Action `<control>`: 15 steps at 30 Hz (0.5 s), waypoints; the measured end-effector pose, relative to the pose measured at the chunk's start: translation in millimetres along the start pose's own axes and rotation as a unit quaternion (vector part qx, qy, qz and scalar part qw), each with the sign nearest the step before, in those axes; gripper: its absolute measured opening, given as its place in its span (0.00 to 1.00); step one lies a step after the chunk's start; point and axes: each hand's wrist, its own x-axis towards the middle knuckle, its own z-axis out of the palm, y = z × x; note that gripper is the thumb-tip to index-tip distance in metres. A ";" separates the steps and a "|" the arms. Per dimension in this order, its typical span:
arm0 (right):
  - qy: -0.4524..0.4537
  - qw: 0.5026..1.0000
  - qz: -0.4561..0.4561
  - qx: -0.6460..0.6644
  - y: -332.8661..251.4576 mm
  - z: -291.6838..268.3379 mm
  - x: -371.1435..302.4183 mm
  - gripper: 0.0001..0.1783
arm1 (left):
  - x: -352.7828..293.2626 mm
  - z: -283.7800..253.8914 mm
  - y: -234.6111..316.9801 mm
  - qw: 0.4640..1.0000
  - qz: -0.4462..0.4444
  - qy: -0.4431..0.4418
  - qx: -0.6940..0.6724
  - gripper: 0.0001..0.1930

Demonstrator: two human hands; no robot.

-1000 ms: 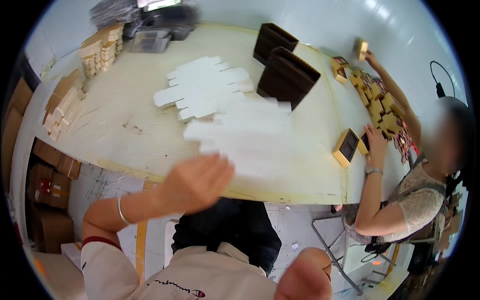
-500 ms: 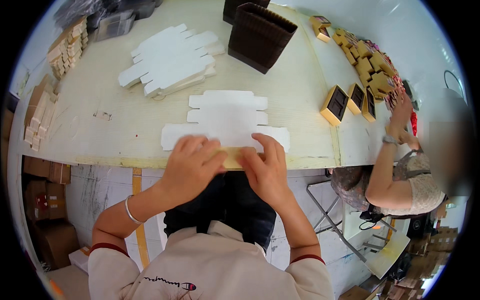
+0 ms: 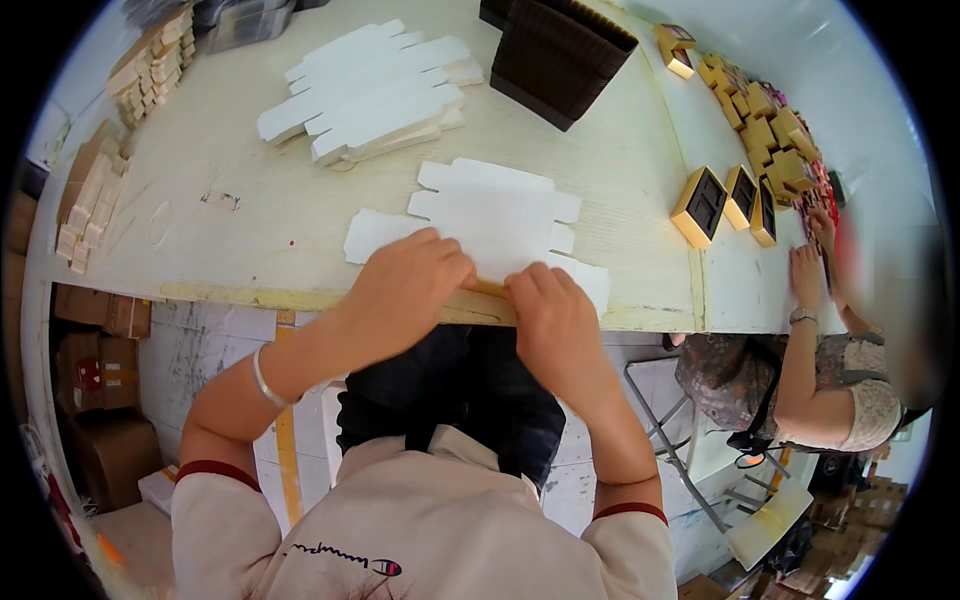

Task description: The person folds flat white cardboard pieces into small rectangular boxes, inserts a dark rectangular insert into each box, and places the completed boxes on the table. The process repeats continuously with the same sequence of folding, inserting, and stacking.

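At the pale table (image 3: pixel 640 290), both hands' (image 3: pixel 415 285) (image 3: pixel 560 325) fingers (image 3: pixel 455 266) pinch white card (image 3: pixel 490 215); shirt (image 3: pixel 440 525) bears script (image 3: pixel 340 553).

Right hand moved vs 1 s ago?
Yes: forward, away from the body. It was short of the table's near edge; now the right hand is at that edge, on the white carton blank.

A broad pale table (image 3: pixel 640 225) stands before me, light floor tiles (image 3: pixel 222 350) below, a metal-legged seat (image 3: pixel 708 455) near right, a whitish wall (image 3: pixel 860 115) far right catching the light
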 end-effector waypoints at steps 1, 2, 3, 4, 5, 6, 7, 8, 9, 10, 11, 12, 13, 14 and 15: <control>0.031 0.998 0.004 0.050 6.4 3.5 9.4 0.04 | 5.4 1.8 -5.5 1.000 -0.013 -0.015 -0.004 0.08; 0.020 0.998 0.002 0.059 8.4 0.8 13.8 0.05 | 7.5 2.1 -7.1 1.000 0.004 -0.013 0.015 0.07; 0.008 0.998 0.003 0.070 10.1 -0.9 16.4 0.05 | 8.2 2.5 -8.9 0.999 0.020 -0.014 0.035 0.07; -0.004 0.997 0.004 0.081 10.5 -1.8 17.9 0.06 | 8.5 2.0 -9.1 0.998 0.037 -0.015 0.055 0.07; -0.013 0.995 0.013 0.093 8.7 -1.2 18.4 0.04 | 7.3 -0.5 -5.6 0.993 0.040 0.037 0.103 0.08; -0.020 0.994 0.024 0.103 6.1 -1.5 17.5 0.04 | 6.6 -5.6 2.3 0.984 0.046 0.089 0.149 0.10; -0.028 0.993 0.037 0.113 4.1 -0.9 15.8 0.06 | 5.5 -9.8 10.0 0.970 0.052 0.141 0.194 0.11; -0.017 0.983 0.077 0.164 -1.5 -1.2 14.3 0.10 | 1.9 -14.3 17.6 0.986 0.000 0.111 0.124 0.12; -0.008 0.969 0.113 0.219 -12.0 -0.8 13.5 0.15 | -6.0 -19.9 24.9 0.994 -0.057 0.078 0.056 0.13; 0.000 0.950 0.149 0.273 -20.3 -1.4 12.3 0.20 | -10.6 -23.5 28.1 0.992 -0.114 0.045 -0.013 0.14; -0.027 0.907 0.165 0.387 -24.9 -2.9 11.0 0.32 | -11.6 -25.2 27.4 0.990 -0.125 0.035 -0.060 0.17; 0.002 0.827 0.142 0.543 -27.3 8.9 4.1 0.35 | -10.1 -27.5 29.0 0.985 -0.131 0.024 -0.110 0.20; 0.001 0.797 0.146 0.587 -26.6 17.8 0.8 0.36 | -9.0 -27.9 27.9 0.977 -0.139 0.014 -0.159 0.22; 0.001 0.764 0.149 0.628 -26.0 21.6 -2.5 0.37 | -6.2 -27.4 23.1 0.980 -0.134 -0.002 -0.149 0.22; 0.015 0.765 0.147 0.626 -29.0 19.1 -7.0 0.37 | -2.4 -27.1 13.8 0.982 -0.131 -0.019 -0.137 0.21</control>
